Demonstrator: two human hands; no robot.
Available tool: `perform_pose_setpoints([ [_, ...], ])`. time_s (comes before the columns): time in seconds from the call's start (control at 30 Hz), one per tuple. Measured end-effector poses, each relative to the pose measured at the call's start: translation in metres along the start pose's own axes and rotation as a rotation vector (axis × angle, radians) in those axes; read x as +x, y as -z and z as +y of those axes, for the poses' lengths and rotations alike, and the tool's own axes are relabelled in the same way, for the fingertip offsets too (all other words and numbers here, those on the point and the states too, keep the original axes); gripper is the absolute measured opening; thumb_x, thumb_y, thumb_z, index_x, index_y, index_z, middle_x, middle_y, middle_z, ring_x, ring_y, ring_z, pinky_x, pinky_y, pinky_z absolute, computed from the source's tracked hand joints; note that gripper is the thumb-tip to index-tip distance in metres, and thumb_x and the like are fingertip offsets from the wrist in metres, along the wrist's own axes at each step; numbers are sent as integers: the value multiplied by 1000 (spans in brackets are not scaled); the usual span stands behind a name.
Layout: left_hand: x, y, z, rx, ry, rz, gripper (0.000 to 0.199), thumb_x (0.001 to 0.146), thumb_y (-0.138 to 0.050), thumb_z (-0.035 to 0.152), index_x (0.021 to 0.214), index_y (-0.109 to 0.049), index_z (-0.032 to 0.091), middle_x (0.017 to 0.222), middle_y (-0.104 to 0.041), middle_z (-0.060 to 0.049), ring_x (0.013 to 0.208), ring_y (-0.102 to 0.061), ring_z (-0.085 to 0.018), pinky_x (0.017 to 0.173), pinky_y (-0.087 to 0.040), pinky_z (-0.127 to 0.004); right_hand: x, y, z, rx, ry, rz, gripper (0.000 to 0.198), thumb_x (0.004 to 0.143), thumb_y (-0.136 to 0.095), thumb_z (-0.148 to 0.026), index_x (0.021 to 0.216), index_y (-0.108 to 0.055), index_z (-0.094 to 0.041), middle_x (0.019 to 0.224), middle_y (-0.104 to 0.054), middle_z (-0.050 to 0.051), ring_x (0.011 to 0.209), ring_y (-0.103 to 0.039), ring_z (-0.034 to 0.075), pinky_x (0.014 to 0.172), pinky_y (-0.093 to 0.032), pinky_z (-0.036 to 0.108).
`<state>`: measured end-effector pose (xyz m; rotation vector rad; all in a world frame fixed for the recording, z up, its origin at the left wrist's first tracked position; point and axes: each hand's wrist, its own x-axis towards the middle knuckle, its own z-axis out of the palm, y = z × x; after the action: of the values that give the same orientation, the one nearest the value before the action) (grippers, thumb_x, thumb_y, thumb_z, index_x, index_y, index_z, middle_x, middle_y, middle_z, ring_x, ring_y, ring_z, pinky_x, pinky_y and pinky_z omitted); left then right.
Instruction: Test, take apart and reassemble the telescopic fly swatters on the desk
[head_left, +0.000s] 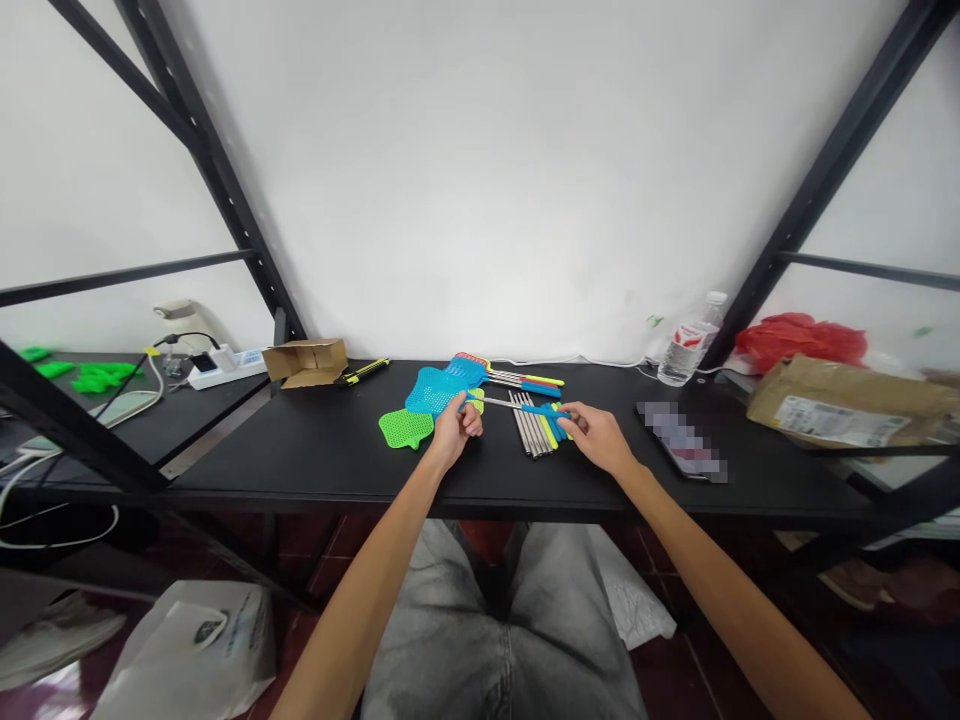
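Between my hands is a blue fly swatter (433,392) with a thin metal rod and a blue handle. My left hand (458,432) pinches it at the neck, just below the perforated head. Around the end of its handle the fingers of my right hand (596,435) are closed. Under and beside the head lies a green swatter head (405,429). Behind it rests a stack of assembled fly swatters (517,378) with blue, red and yellow-green parts. Several metal rods with coloured handles (531,430) lie next to my right hand, which partly hides them.
A small open cardboard box (306,362) and a yellow-black utility knife (367,371) lie at the back left. To the right are a water bottle (688,340), a phone (679,440), a brown package (855,405) and a red plastic bag (802,342). Black shelf posts stand on both sides.
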<state>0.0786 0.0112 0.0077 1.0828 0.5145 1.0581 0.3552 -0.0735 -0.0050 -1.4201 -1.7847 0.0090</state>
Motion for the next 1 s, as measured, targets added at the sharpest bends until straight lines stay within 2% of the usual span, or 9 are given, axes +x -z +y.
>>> perform_pose_setpoints([
  [0.13, 1, 1, -3, 56, -16, -33, 59, 92, -48, 60, 49, -38, 21, 46, -33, 3, 46, -36, -10, 55, -35, -28, 0, -1, 2, -26, 7, -17, 36, 94, -54, -47, 110, -72, -20, 80, -69, 4, 62, -58, 17, 64, -45, 30],
  [0.33, -2, -1, -5, 220, -60, -68, 47, 90, -57, 50, 56, -50, 18, 49, -44, 2, 49, -41, -11, 55, -34, -28, 0, -2, 0, -73, 50, -71, 33, 94, -55, -47, 102, -73, -20, 82, -71, 6, 68, -61, 19, 66, -44, 30],
  [0.57, -3, -1, -4, 292, -73, -77, 43, 89, -59, 47, 58, -52, 18, 50, -46, 2, 50, -43, -11, 56, -34, -27, 0, -3, 2, -98, 34, -65, 30, 94, -54, -46, 99, -71, -21, 74, -67, 4, 66, -60, 20, 64, -41, 30],
  [0.73, -3, -2, -5, 298, -89, -88, 42, 87, -60, 47, 58, -51, 18, 53, -46, 2, 50, -42, -10, 55, -32, -26, -1, -2, -1, -98, 6, -64, 29, 97, -51, -45, 97, -68, -22, 79, -70, 4, 69, -63, 21, 65, -41, 29],
  [0.9, -4, -3, -4, 312, -94, -87, 44, 87, -61, 48, 57, -51, 18, 51, -44, 3, 49, -41, -10, 55, -31, -27, -1, 0, -5, -148, 29, -65, 45, 103, -37, -45, 70, -58, -22, 70, -67, 4, 64, -60, 19, 62, -36, 28],
  [1.0, -4, -3, -3, 317, -98, -91, 43, 87, -61, 48, 57, -52, 18, 51, -45, 3, 50, -42, -10, 55, -31, -27, -1, 0, -5, -181, 37, -55, 49, 104, -35, -46, 65, -53, -22, 65, -63, 4, 60, -56, 18, 61, -34, 28],
])
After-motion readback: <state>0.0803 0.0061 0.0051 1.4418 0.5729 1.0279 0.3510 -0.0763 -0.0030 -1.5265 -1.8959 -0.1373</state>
